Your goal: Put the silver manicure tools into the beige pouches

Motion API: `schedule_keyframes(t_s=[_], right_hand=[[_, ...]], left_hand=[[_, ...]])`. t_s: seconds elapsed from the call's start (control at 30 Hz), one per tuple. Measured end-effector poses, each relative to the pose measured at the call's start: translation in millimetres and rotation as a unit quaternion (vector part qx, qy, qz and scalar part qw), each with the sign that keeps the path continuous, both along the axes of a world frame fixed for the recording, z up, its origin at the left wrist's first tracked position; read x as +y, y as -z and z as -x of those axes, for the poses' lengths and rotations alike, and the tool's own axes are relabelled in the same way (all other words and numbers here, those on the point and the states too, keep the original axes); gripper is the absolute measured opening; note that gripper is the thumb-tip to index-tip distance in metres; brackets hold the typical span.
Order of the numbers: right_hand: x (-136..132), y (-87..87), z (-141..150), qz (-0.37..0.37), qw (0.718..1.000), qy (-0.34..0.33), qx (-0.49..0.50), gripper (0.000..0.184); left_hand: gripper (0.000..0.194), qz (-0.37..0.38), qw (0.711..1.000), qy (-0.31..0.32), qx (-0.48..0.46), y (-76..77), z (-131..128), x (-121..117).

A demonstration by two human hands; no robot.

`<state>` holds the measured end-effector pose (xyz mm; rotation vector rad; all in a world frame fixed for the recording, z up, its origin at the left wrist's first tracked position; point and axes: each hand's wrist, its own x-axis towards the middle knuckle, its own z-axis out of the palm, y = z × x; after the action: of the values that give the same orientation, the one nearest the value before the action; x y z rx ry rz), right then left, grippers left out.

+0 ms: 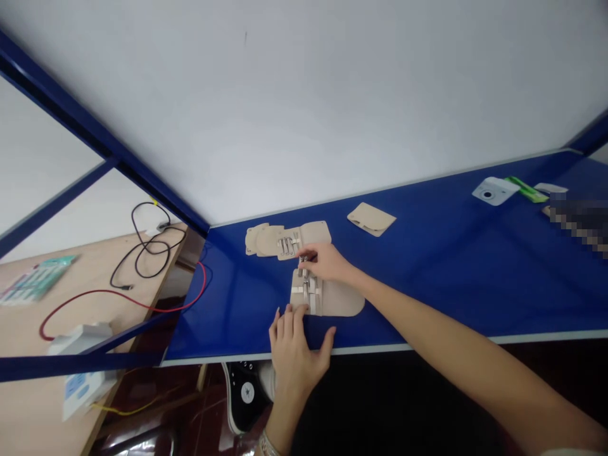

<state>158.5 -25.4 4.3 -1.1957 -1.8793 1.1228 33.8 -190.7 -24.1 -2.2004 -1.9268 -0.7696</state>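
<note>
On the blue table (451, 266) lies an open beige manicure case (339, 299) with metal tools strapped inside. My left hand (297, 345) rests at the case's near edge, fingers spread flat, fingertips touching its lower left corner. My right hand (325, 261) reaches over the case's far end, fingers pinched on a small metal tool (303, 261). Just behind it lies a second open beige case (285, 239) with metal tools showing.
A closed beige pouch (371, 219) lies further back. A white device (494, 190), a green item (526, 189) and a blurred patch sit at the far right. Left, a wooden table (71, 278) carries black and red cables and a white box. A black shoe (244, 392) shows below.
</note>
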Motion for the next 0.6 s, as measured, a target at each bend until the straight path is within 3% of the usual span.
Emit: schedule_keyframes(t_s=[0.2, 0.37, 0.5, 0.6], right_hand=[[17.0, -5.8, -22.2, -0.069, 0.996, -0.016, -0.058, 0.021], [36.7, -12.9, -62.4, -0.018, 0.987, -0.044, -0.152, 0.02], [47.1, -8.9, -85.7, 0.001, 0.985, -0.018, -0.174, 0.021], [49.0, -7.4, -89.2, -0.024, 0.979, 0.017, -0.204, 0.024]], left_hand=[[0.047, -0.007, 1.0, -0.009, -0.009, 1.8, 0.6, -0.4], [0.039, -0.026, 0.999, 0.017, -0.029, 3.1, 2.1, -0.6], [0.032, -0.043, 0.998, 0.03, -0.04, 2.4, 3.3, -0.8], [0.028, -0.051, 0.997, 0.036, -0.047, 3.4, 4.1, -1.6]])
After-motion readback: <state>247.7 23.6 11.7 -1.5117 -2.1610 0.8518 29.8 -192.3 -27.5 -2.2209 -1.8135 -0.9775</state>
